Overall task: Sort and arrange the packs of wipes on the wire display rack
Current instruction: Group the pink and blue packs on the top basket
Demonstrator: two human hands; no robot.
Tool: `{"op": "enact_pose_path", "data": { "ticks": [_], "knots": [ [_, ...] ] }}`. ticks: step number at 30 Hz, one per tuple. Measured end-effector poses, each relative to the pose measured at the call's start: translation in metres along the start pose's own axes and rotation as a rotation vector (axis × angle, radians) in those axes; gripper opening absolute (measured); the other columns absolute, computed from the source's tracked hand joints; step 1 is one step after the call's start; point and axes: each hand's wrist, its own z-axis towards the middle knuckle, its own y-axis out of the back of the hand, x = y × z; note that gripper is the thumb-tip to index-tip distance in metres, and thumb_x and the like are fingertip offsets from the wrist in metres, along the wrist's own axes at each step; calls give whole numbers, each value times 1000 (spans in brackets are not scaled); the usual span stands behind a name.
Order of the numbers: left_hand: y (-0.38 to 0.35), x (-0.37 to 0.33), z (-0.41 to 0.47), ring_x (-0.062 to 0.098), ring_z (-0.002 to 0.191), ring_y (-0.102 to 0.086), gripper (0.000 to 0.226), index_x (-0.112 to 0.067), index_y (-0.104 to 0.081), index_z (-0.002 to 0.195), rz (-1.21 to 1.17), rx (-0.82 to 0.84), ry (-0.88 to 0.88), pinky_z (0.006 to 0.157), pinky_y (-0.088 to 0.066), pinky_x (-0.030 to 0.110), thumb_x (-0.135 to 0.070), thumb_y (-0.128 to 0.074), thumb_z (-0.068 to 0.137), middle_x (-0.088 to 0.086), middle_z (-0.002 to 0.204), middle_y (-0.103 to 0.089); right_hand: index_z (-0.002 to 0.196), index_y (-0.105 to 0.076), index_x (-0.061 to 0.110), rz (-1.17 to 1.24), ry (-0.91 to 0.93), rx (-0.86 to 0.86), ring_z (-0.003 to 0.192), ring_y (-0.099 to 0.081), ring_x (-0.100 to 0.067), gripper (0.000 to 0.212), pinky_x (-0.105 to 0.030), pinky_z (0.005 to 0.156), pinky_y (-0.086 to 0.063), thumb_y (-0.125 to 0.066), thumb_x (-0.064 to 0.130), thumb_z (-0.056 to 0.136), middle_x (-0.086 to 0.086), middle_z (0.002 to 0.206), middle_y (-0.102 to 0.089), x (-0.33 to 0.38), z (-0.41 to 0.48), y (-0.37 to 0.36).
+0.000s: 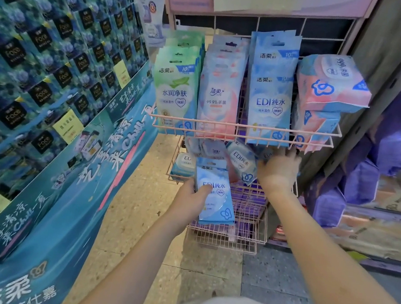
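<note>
The pink wire display rack (223, 123) is carrying upright green wipes packs (174, 89), pink wipes packs (218, 98), blue EDI packs (270, 99) and two stacked bulky packs (330, 84).

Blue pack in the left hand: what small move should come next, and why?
Probably raise the blue pack, gripped by the left hand, toward the blue row on the top shelf: same print. The right hand reaches among loose packs below.
</note>
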Motion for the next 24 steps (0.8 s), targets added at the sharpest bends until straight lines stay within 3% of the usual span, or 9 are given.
{"op": "enact_pose_path", "data": {
  "ticks": [2, 5, 10, 14, 17, 20, 24],
  "knots": [
    [-1, 2, 2, 18, 97, -76, 19, -21, -61, 123, -4, 7, -5, 69, -59, 28, -27, -54, 106, 1, 115, -75, 145, -41, 6, 87, -91, -46, 126, -42, -42, 61, -43, 102, -35, -61, 24, 90, -22, 144, -46, -5, -2, 5],
    [-3, 3, 3, 15, 94, -76, 17, -22, -61, 121, -14, 26, 1, 66, -58, 26, -26, -54, 106, -2, 112, -75, 136, -48, 2, 232, -159, -103, 120, -46, -45, 44, -49, 98, -43, -56, 11, 93, -25, 136, -52, -16, -3, 9],
    [-9, 3, 5, 15, 93, -76, 16, -23, -61, 121, -15, 58, 10, 64, -56, 25, -26, -55, 106, -1, 111, -75, 117, -71, 8, 299, -111, -3, 99, -67, -40, 36, -34, 77, -50, -69, 22, 84, -20, 106, -74, -32, -1, 12],
    [-14, 0, 8, 11, 88, -75, 13, -25, -61, 116, -25, 74, -30, 61, -56, 21, -24, -54, 106, -3, 109, -75, 119, -71, 5, 473, -97, -10, 101, -68, -34, 36, -30, 77, -45, -74, 20, 87, -17, 112, -74, -39, -7, 25],
    [-18, -2, 8, 15, 95, -74, 11, -32, -59, 103, -8, 55, -53, 78, -61, 33, -24, -53, 106, -4, 109, -74, 112, -70, 7, 577, -100, -42, 91, -68, -29, 28, -32, 73, -49, -74, 22, 87, -15, 106, -74, -49, -12, 32],
    [-23, -2, 8, 22, 104, -72, 7, -31, -57, 105, 14, 45, -71, 94, -59, 45, -26, -53, 106, 1, 115, -72, 109, -72, 11, 679, -64, 1, 84, -69, -20, 25, -32, 71, -54, -76, 23, 87, -10, 99, -75, -57, -21, 48],
    [-29, -3, 5, 18, 96, -68, 6, -28, -54, 105, 24, 17, -104, 78, -56, 35, -24, -50, 107, 3, 112, -68, 105, -73, 9, 951, -99, 203, 83, -75, -14, 16, -30, 71, -60, -74, 17, 91, -8, 101, -77, -56, -50, 70]
  ]
}}
